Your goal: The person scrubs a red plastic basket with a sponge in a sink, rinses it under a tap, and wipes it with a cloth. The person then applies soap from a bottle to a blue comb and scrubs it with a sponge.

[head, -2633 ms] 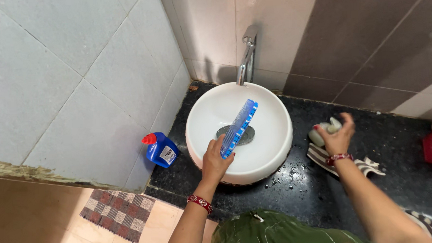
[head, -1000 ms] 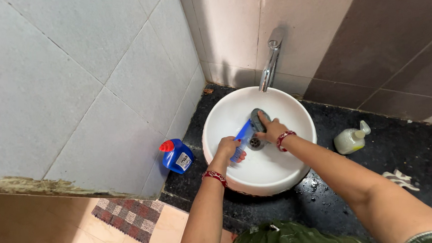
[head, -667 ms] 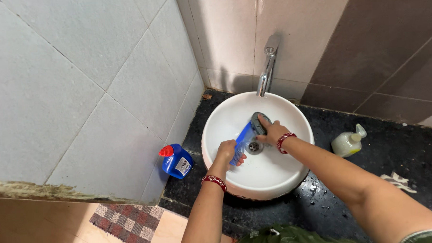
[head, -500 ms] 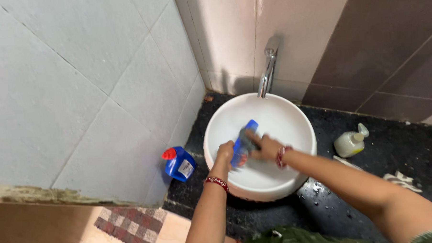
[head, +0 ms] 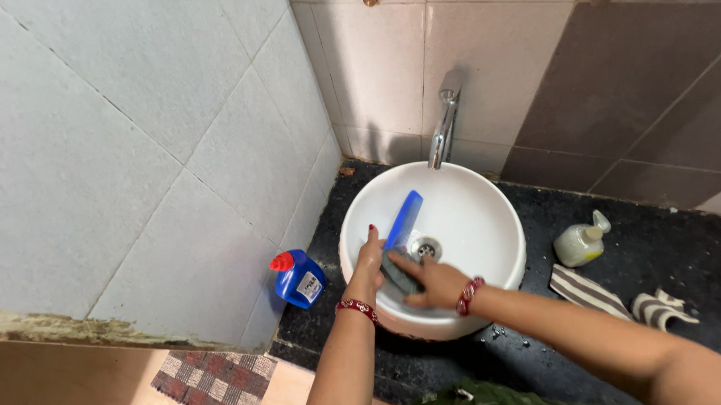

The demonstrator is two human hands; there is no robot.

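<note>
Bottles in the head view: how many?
2. A blue bottle with a red cap stands at the counter's left end by the tiled wall; a pale pump bottle lies right of the white basin. More may sit out of frame.

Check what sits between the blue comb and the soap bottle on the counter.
In the head view, between the blue comb and the soap bottle lie the drain, bare white basin and a strip of dark counter.

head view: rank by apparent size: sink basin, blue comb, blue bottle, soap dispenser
1. White sink basin
2. Blue comb, partly hidden by the left hand
3. Blue bottle and soap dispenser: too alike to rank
</note>
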